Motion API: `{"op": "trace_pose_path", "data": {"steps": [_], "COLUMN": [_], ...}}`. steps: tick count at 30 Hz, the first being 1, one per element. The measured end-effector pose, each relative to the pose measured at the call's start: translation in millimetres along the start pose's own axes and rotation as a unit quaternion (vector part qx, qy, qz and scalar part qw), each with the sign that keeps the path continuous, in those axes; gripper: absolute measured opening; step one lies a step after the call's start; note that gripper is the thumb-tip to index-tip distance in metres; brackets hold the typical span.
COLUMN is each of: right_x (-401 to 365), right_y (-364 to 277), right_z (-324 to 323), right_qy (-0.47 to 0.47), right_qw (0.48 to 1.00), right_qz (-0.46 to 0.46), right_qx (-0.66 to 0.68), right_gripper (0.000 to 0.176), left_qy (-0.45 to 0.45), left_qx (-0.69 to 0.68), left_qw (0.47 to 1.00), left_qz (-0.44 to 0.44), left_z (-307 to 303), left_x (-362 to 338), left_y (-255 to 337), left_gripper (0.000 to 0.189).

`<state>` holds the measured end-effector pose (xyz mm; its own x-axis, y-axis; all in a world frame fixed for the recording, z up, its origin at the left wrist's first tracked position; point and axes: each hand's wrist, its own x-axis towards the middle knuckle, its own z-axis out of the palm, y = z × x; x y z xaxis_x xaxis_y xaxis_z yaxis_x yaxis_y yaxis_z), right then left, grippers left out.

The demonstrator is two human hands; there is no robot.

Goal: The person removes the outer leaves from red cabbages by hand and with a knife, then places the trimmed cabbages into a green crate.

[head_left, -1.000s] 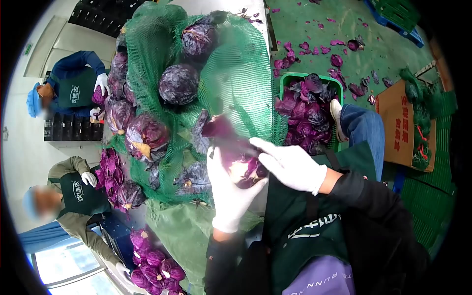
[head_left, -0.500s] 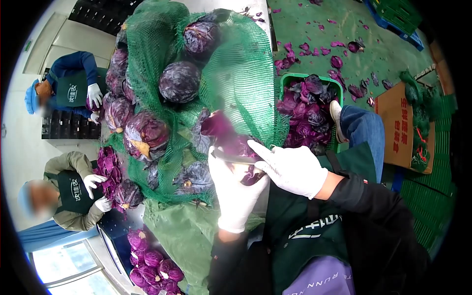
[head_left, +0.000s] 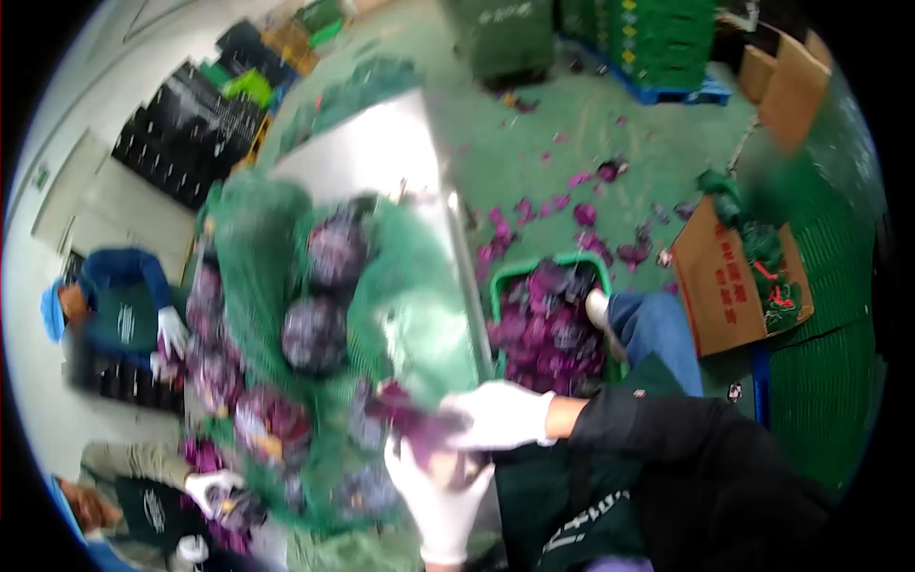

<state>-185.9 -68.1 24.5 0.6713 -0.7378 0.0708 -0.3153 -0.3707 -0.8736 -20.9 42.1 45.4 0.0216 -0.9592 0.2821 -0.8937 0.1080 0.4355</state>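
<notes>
A partly peeled red cabbage (head_left: 446,467) rests in my left hand (head_left: 429,500), whose white-gloved fingers wrap its underside. My right hand (head_left: 500,417), also gloved in white, is closed at the cabbage's upper side on a loose purple cabbage leaf (head_left: 398,404). Motion blur smears its fingertips, and no knife can be made out. Beyond both hands, whole red cabbages (head_left: 315,334) lie on and beside green netting (head_left: 410,305). Loose dark outer leaves (head_left: 367,491) lie close to my left hand.
A green crate (head_left: 550,258) full of purple leaves stands by my leg. Leaf scraps litter the floor (head_left: 562,181). A cardboard box (head_left: 720,281) holds green nets. Across the table (head_left: 381,133), two co-workers (head_left: 124,300) in aprons handle cabbages. Stacked green crates (head_left: 658,43) stand farther off.
My view has swung, so the table and hands appear lower. A grey curved blade seen earlier between my hands no longer shows. My right hand has shifted onto the cabbage's upper side.
</notes>
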Motion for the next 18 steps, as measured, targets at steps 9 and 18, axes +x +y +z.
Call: {"op": "trace_pose_path", "data": {"steps": [9,18], "right_x": [-9,-7], "right_y": [-7,-4], "right_z": [-10,11], "right_qy": [0.045,0.018], "right_qw": [0.986,0.995], "right_qz": [0.008,0.102], "right_qx": [-0.160,0.006], "right_gripper": [0.016,0.064], "left_qy": [-0.008,0.027], "left_qx": [0.020,0.007], "left_qw": [0.992,0.997], "left_qz": [0.125,0.068], "left_z": [-3,-2], "left_x": [-4,-6], "left_y": [-7,-1], "left_gripper": [0.070,0.075]}}
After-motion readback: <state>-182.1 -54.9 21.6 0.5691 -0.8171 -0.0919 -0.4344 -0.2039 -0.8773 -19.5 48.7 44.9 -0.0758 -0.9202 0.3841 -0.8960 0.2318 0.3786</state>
